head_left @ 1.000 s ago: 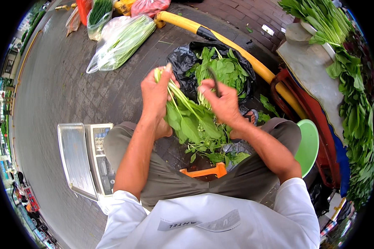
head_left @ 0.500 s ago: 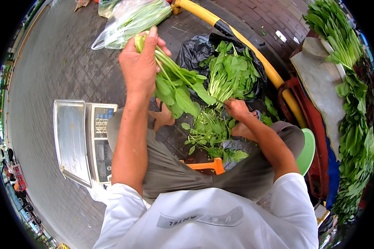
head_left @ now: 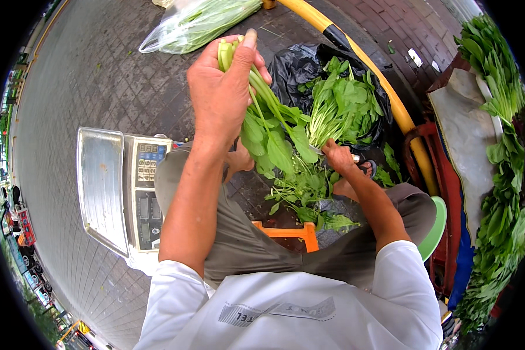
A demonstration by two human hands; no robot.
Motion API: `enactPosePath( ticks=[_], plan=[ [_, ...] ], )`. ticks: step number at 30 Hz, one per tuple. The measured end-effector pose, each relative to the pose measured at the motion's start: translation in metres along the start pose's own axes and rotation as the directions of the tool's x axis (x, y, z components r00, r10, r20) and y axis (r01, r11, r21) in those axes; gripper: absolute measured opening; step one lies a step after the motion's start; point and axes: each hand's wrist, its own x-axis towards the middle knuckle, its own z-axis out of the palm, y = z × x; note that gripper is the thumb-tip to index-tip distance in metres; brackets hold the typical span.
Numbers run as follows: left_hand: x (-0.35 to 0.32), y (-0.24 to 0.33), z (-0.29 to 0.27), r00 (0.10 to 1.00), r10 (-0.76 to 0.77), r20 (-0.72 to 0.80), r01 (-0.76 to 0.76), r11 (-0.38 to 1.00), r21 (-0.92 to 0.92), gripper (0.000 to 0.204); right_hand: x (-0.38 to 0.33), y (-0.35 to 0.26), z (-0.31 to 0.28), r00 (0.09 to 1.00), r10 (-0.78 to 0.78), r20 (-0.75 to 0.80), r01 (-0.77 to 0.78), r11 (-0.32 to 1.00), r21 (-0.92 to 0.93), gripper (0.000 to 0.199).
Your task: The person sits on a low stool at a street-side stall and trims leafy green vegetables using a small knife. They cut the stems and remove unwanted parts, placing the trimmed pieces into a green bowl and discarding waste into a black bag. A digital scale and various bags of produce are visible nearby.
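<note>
Raised in front of me, my left hand (head_left: 219, 96) is closed round the stems of a bunch of leafy greens (head_left: 268, 143). The cut stem ends poke up past the thumb, and the leaves hang down to the right. My right hand (head_left: 339, 157) grips a knife (head_left: 356, 158); its pale handle end and a bit of blade show, the rest hidden by the fingers. Just beyond that hand, more greens (head_left: 338, 108) lie in an open black plastic bag (head_left: 284, 73). Loose leaves and trimmings (head_left: 300, 189) are spread on the ground between my feet.
A digital scale (head_left: 102, 186) with a metal pan stands left. A clear bag of greens (head_left: 207, 23) lies at the far side. A yellow-and-black rail (head_left: 399, 111) curves past the black bag. Piled greens (head_left: 496, 221) line the right. An orange plastic piece (head_left: 300, 234) is between my legs.
The view has shifted, so most things sit further right in it. My left hand still holds the bunch and has moved slightly right. More of the knife handle shows at my right hand.
</note>
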Motion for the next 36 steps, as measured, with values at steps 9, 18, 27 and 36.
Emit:
enactPosePath(
  ticks=[9, 18, 27, 36],
  plan=[
    [-0.001, -0.002, 0.005, 1.000, 0.000, 0.020, 0.000, 1.000, -0.007, 0.021, -0.004, 0.002, -0.013, 0.994, -0.100, -0.047, 0.100, 0.995, -0.010, 0.009],
    [-0.002, -0.006, 0.005, 0.999, 0.004, 0.044, -0.004, 1.000, -0.004, 0.022, -0.002, 0.016, -0.089, 0.981, -0.195, 0.006, 0.195, 0.981, 0.015, 0.020],
    [-0.005, -0.006, 0.010, 0.997, -0.023, 0.068, 0.021, 0.999, 0.024, 0.024, 0.004, 0.038, -0.149, 0.841, 0.340, -0.421, -0.155, 0.896, 0.416, 0.020],
    [-0.017, -0.024, 0.028, 0.983, -0.068, 0.169, 0.053, 0.994, 0.096, 0.018, -0.014, 0.018, -0.249, 0.657, 0.607, -0.448, -0.055, 0.631, 0.774, 0.015]
  ],
)
